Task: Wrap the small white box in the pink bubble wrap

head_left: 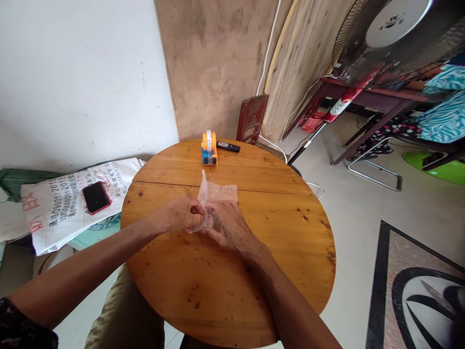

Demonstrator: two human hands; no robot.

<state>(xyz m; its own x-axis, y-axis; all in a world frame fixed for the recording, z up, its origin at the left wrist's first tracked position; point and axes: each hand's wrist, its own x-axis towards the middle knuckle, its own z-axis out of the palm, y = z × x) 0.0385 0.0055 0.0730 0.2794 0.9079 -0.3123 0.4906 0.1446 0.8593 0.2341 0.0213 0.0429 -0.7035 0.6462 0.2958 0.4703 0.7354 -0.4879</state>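
Note:
A sheet of clear bubble wrap lies near the middle of the round wooden table. On its near part is a small item with a pale and red label; its exact kind is too small to make out. My left hand is closed in a pinch on the wrap's left edge, which is lifted beside the item. From the right, my right hand curls round the item and wrap, thumb on the near side, partly covering both. Beyond them stands an orange and blue tape dispenser with a roll of tape.
A dark remote control lies right of the dispenser. To the left, a phone rests on a white printed sack. A wooden chair stands behind the table. Off to the right are a fan and a seated person.

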